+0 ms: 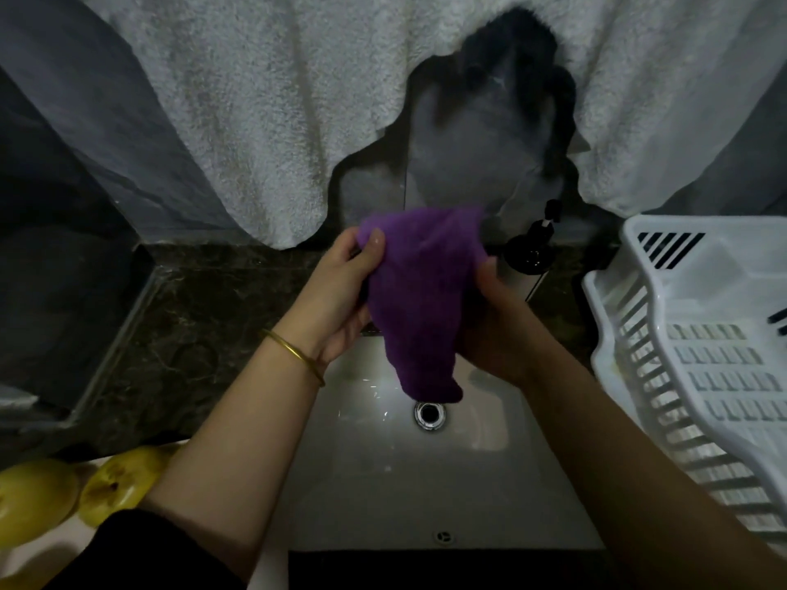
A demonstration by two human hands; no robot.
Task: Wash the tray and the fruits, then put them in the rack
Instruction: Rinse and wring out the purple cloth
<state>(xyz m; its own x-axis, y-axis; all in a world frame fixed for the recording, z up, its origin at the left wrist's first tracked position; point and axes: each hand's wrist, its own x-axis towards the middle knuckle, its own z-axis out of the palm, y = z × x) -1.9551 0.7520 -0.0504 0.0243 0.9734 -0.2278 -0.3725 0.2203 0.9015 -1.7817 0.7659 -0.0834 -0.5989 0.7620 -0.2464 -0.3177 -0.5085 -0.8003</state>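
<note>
1. We hold the purple cloth [421,300] above the sink [426,483], so that drips fall toward the drain [430,413]; the left hand [340,291] has its fingers pinching the top corner, and the right hand [498,330] has its fingers gripping the opposite edge.
2. The fruits [38,500] lie at lower left beside the sink, on something pale — perhaps the tray, we cannot tell; they look not yet washed.
3. The rack [702,355] stands just right of the sink — handy, we judge, for loading.

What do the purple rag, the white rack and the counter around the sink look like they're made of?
Purple rag: soft, fuzzy fabric, probably microfibre or terry; matte, and it droops in loose folds.
White rack: moulded plastic, smooth and faintly glossy, with slotted walls and floor.
Counter: dark polished stone, likely marble given the pale veins, though it might be an imitation.
</note>
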